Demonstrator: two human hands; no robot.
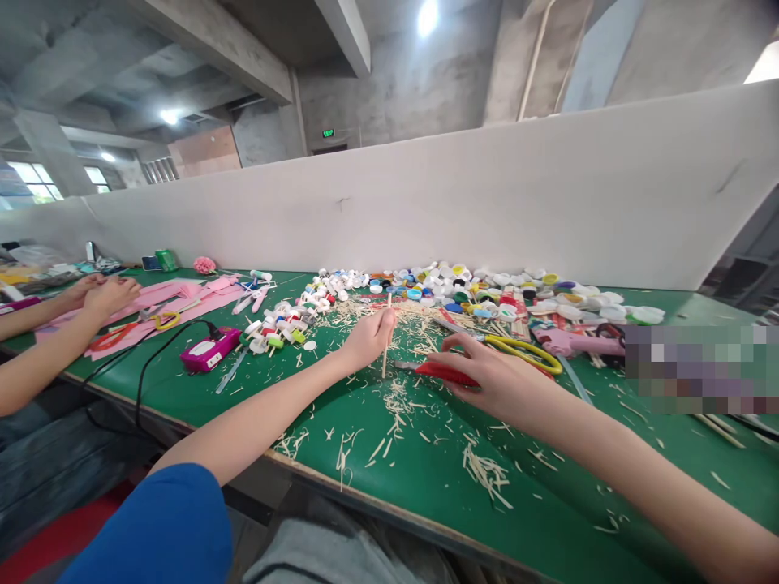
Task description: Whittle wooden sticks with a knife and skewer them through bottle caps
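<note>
Head view, largest item: white partition [389,215], standing along the far side of the table, its left and right ends cut off.
Table [560,511]: green top, cut off at left and right; a stretch at the right edge is masked by blocky blur, contents not readable.
Co-worker's hands [113,294]: at far left, over pink sheets [182,292]; what they hold cannot be made out.
Bottle caps [444,280]: mixed colours, heaped along the partition, the lower ones buried.
Left hand [370,337]: closed on the stick, fingers turned away and mostly hidden.
Right hand [468,365]: grasping the red-handled knife, thumb and fingers about the handle.
Glue gun [581,345]: pink, beyond the right forearm, its right end lost near the blur.
Purple socket box [210,350]: left of the left forearm, black plug and cord attached.
Yellow-handled scissors [527,353]: just beyond the right hand, partly covered by it.
Red-handled knife [447,373]: blade pointing left, tip near the stick; whether they touch cannot be told.
Stick [385,361]: pale, near upright in the left fist, its middle concealed.
Shavings [484,477]: scattered below and around both hands; single pieces too fine to count.
</note>
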